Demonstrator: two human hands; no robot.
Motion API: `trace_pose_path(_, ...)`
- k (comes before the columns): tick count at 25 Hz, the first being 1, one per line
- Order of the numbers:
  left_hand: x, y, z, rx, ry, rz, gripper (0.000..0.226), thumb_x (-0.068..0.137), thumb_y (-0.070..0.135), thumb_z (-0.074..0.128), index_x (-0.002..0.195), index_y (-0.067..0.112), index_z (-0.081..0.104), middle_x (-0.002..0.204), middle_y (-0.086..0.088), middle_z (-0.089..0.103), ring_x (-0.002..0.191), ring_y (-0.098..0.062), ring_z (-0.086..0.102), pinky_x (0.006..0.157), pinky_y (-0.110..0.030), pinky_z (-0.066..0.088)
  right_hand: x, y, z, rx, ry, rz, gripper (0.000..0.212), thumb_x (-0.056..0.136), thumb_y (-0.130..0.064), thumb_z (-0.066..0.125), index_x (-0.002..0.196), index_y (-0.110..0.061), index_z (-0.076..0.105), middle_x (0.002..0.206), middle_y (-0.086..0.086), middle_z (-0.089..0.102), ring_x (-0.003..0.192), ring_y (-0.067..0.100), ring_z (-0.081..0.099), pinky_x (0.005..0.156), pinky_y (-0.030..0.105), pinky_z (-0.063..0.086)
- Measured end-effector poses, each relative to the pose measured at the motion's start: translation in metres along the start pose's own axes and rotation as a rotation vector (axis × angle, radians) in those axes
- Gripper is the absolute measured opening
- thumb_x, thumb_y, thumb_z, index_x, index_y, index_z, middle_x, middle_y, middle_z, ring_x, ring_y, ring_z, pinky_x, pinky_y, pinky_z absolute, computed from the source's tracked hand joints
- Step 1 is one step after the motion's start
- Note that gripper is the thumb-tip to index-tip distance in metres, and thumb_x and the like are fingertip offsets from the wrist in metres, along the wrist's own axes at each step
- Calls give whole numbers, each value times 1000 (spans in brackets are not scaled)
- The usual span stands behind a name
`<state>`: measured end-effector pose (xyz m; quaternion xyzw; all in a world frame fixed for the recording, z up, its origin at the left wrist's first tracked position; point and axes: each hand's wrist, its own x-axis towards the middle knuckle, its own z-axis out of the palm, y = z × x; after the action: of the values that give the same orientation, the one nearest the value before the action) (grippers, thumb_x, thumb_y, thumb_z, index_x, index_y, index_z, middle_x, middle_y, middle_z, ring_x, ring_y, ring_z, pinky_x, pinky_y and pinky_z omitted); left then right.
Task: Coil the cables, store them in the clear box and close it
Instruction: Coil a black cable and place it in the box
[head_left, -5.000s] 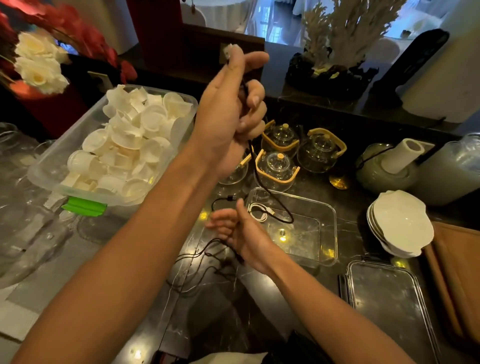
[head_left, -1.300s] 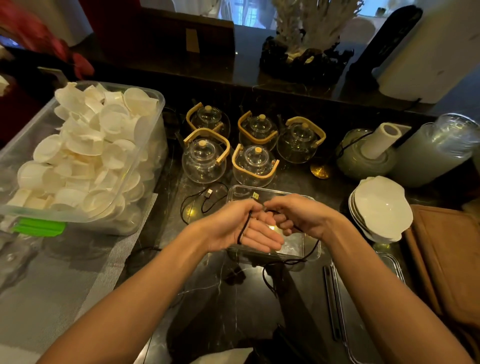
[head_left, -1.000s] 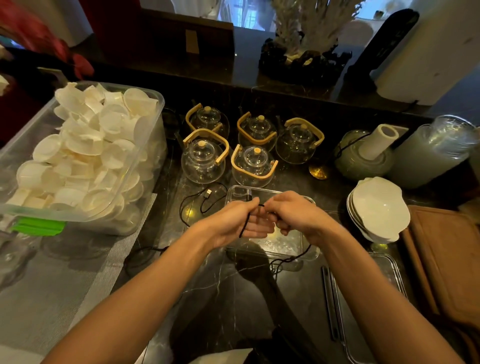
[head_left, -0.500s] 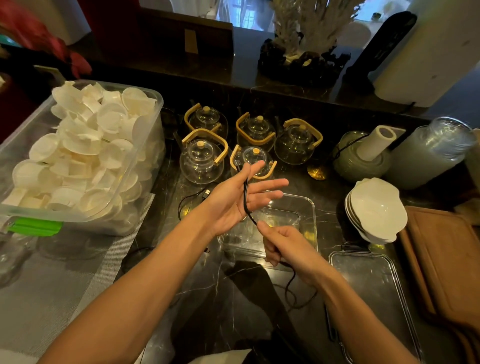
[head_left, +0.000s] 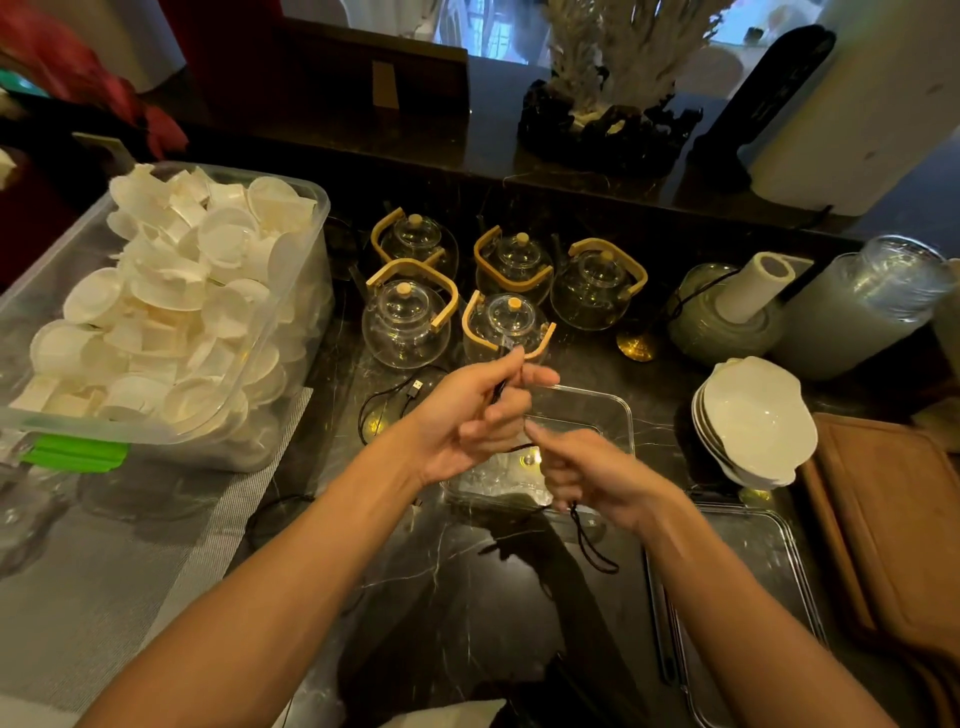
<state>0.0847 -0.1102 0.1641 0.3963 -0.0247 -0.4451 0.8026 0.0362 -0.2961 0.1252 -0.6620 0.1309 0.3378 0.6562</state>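
My left hand (head_left: 470, 415) is raised over the clear box (head_left: 618, 415) and grips a thin black cable (head_left: 589, 545) between thumb and fingers. My right hand (head_left: 592, 475) holds the same cable just below, and its loose tail loops down under that hand onto the dark counter. The box stands open, mostly hidden behind both hands. Its clear lid (head_left: 743, 597) lies flat to the right of my right forearm. A second black cable with a USB plug (head_left: 410, 389) lies on the counter left of the box.
A big plastic tub of white cups (head_left: 156, 322) fills the left. Several glass teapots with wooden handles (head_left: 410, 317) stand behind the box. Stacked white bowls (head_left: 753, 415), a paper roll (head_left: 753, 286) and a brown board (head_left: 893, 519) are at the right.
My right hand has come up close under the left hand, drawing more cable in, so the tail on the counter is shorter. My left fingers, spread half a second ago, have closed on the cable.
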Motion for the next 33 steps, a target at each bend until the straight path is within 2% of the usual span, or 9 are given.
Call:
trace_pose_path(2, -4, -6, -3, 163, -5, -85, 46, 108, 35, 32, 105, 3, 65, 50, 1, 54, 36, -6, 46, 37, -16, 35, 6, -16, -19, 21, -43, 57, 38, 91, -49, 66, 68, -21, 53, 56, -6, 29, 49, 10, 27, 51, 25, 33)
trace_pose_path(5, -2, -14, -8, 289, 14, -187, 52, 107, 35, 35, 112, -5, 67, 89, -22, 75, 75, -23, 75, 68, -26, 61, 12, -38, -30, -135, -7, 2, 30, 97, -40, 61, 83, -13, 62, 61, -1, 44, 54, 12, 37, 56, 27, 34)
trace_pose_path(8, 6, -18, -15, 320, 143, -225, 54, 108, 36, 35, 126, -8, 61, 116, -29, 70, 110, -36, 70, 97, -41, 55, 4, -55, -23, -331, 117, -80, 33, 96, -36, 63, 79, -9, 68, 60, 2, 50, 54, 12, 45, 57, 28, 39)
trace_pose_path(10, 11, -19, -14, 338, 221, -179, 52, 108, 39, 35, 127, -2, 62, 115, -23, 72, 109, -30, 71, 101, -40, 54, -6, -59, -10, -340, 131, -156, 31, 98, -30, 61, 78, -7, 66, 59, 2, 49, 49, 10, 44, 50, 26, 39)
trace_pose_path(13, 19, -18, -4, 271, 388, -10, 47, 109, 36, 35, 124, 1, 62, 95, -13, 75, 85, -16, 72, 83, -29, 59, -15, -47, 15, -172, 93, -296, 26, 105, -22, 55, 96, -1, 67, 61, 4, 54, 44, 10, 43, 43, 24, 39)
trace_pose_path(17, 25, 1, -5, -101, 417, 223, 44, 110, 27, 33, 126, -7, 56, 91, -13, 77, 73, -16, 74, 63, -23, 60, -13, -7, 27, -180, -46, -223, 25, 107, -25, 53, 101, -6, 67, 72, 9, 68, 58, 17, 62, 65, 31, 53)
trace_pose_path(20, 21, 16, -9, -217, 309, 218, 44, 110, 26, 31, 134, -5, 52, 52, 8, 48, 35, -2, 41, 35, -14, 30, -6, 18, 16, -254, -35, -48, 39, 104, -37, 58, 101, 0, 71, 80, 9, 72, 73, 18, 67, 74, 36, 55)
trace_pose_path(27, 11, 22, -22, -360, 236, 281, 42, 109, 28, 31, 128, 0, 56, 47, 8, 34, 32, -6, 28, 35, -19, 18, 1, 1, -14, -172, 200, -209, 19, 95, -29, 72, 97, -13, 81, 103, -2, 78, 83, 11, 67, 51, 24, 49)
trace_pose_path(33, 6, 33, -53, -437, 488, 437, 40, 110, 29, 29, 126, 3, 56, 48, 8, 33, 34, -6, 25, 35, -20, 20, 1, 3, -19, -1090, 454, -368, 40, 104, -49, 45, 103, -20, 72, 94, -3, 74, 84, 13, 68, 75, 38, 58)
